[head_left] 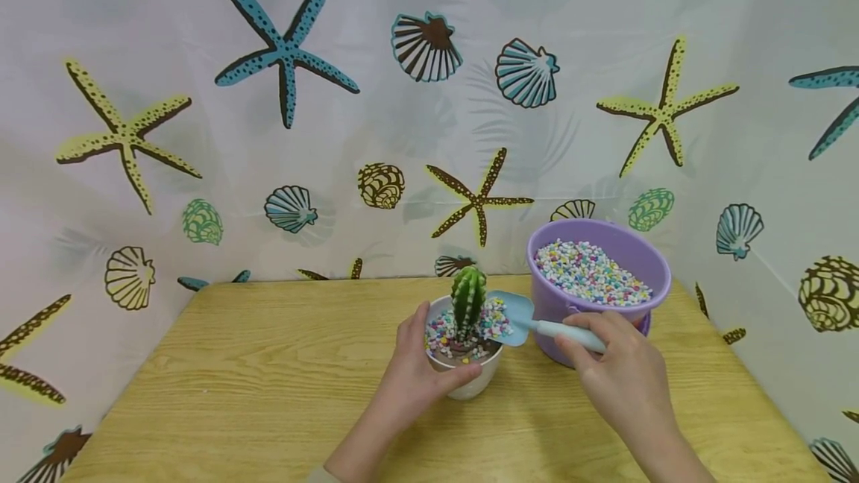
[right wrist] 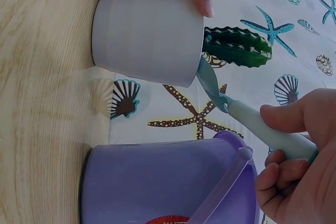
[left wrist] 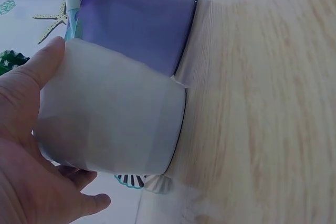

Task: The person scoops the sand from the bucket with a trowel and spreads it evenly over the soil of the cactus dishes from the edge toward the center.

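Observation:
A green cactus [head_left: 468,297] stands in a white flowerpot [left wrist: 113,108], with multicoloured pebbles [head_left: 439,334] over part of the brown soil. My left hand [head_left: 414,364] grips the pot from the left, thumb along its near side and fingers round the far side. In my right hand [head_left: 624,364] is the pale handle of a small light-blue shovel [right wrist: 262,124]. Its blade [head_left: 517,319] tilts over the pot's right rim, bearing pebbles close beside the cactus. The right wrist view shows the blade's tip hidden behind the rim.
Right behind the pot stands a purple bucket [head_left: 550,304], filled with the same pebbles [head_left: 590,270]; its handle [right wrist: 223,187] hangs down its side. All rests on a wooden table [head_left: 268,364]. A white curtain [head_left: 376,125] with starfish and shells borders the table's back and sides.

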